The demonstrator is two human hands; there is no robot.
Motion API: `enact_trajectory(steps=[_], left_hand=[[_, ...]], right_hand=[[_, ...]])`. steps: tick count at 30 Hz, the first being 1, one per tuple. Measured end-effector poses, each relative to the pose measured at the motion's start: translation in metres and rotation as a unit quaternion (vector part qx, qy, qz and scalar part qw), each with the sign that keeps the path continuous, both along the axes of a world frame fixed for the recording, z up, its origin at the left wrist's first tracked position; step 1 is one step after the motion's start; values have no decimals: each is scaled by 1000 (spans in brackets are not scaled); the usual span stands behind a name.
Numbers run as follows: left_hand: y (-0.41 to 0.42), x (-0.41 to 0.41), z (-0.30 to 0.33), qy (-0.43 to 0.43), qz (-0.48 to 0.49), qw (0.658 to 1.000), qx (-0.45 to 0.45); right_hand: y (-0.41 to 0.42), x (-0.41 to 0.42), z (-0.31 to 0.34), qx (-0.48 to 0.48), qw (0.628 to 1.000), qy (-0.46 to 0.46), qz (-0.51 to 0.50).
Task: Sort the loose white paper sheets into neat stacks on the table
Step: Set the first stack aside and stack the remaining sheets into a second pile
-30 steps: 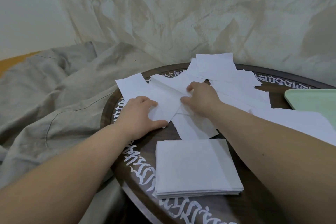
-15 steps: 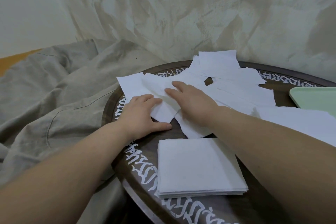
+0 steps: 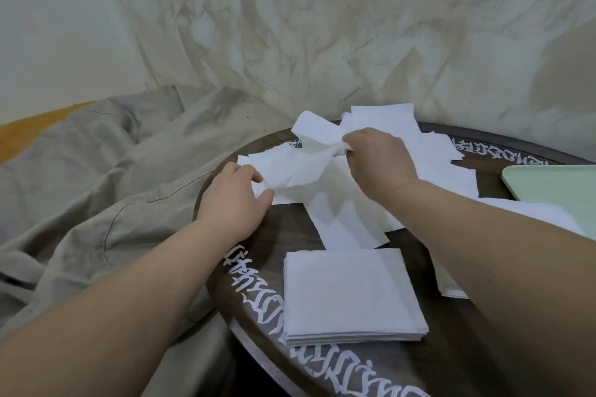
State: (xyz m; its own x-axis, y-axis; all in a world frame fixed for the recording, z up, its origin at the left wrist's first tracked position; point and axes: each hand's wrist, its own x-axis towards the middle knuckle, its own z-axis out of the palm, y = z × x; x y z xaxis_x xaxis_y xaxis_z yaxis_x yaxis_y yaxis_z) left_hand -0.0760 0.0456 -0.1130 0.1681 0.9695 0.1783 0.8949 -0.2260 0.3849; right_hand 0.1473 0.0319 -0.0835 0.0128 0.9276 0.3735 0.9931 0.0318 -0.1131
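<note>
Left hand: the left hand (image 3: 233,200) pinches the near-left end of a crumpled sheet (image 3: 292,167), thumb and fingers closed on it.
Right hand: the right hand (image 3: 377,162) grips the far-right end of that same sheet, fingers curled shut around the bunched paper.
Crumpled sheet: lifted and stretched between the two hands, above the loose sheets (image 3: 348,219).
Loose sheets: scattered under and beyond both hands, overlapping.
Neat stack (image 3: 350,295): squared up, nearer the person than both hands, between the forearms.
Second pile (image 3: 450,287): just beside the right forearm, mostly hidden; possibly another stack.
Table (image 3: 277,235): dark, round.
Rim writing (image 3: 258,296): white ornamental script, not readable.
Green tray (image 3: 554,185): well right of the right hand.
</note>
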Motion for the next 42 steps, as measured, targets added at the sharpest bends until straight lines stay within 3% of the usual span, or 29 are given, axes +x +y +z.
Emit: enact_trajectory(steps=[2, 4, 6, 8, 10, 12, 15, 18, 21, 24, 28, 31, 36, 42], left_hand=[[-4, 5, 13, -41, 22, 998, -36], [-11, 14, 27, -154, 42, 980, -117], [-22, 25, 40, -307, 61, 920, -237], [-29, 34, 49, -435, 57, 833, -338], [-34, 41, 55, -521, 26, 762, -384], [-39, 48, 62, -564, -1, 732, -381], [-50, 55, 72, -592, -7, 723, -356], [-64, 52, 76, -627, 6, 702, -338], [-83, 47, 75, -639, 15, 692, -335], [-107, 45, 72, -651, 34, 680, -336], [-137, 46, 64, -680, 65, 648, -336], [-149, 46, 57, -695, 76, 639, -322], [-159, 39, 42, -719, 78, 621, -302], [-164, 41, 39, -722, 44, 622, -300]], right_hand=[[-6, 1, 10, 17, 999, 23, -19], [-12, -1, 18, 37, 998, 44, -26], [-21, -4, 25, 59, 995, 77, -3], [-32, -6, 29, 70, 991, 104, 39], [-46, -7, 28, 58, 989, 109, 86], [-62, -11, 25, 71, 983, 88, 145], [-83, -14, 17, 52, 975, 69, 204], [-104, -18, 20, 17, 970, 108, 219], [-132, -21, 30, 17, 950, 254, 180], [-154, -26, 34, 21, 895, 434, 103], [-179, -30, 26, 35, 855, 516, 43], [-196, -29, 13, 16, 868, 495, 45], [-204, -29, -2, -2, 951, 286, 118], [-201, -32, -7, 26, 961, 237, 138]])
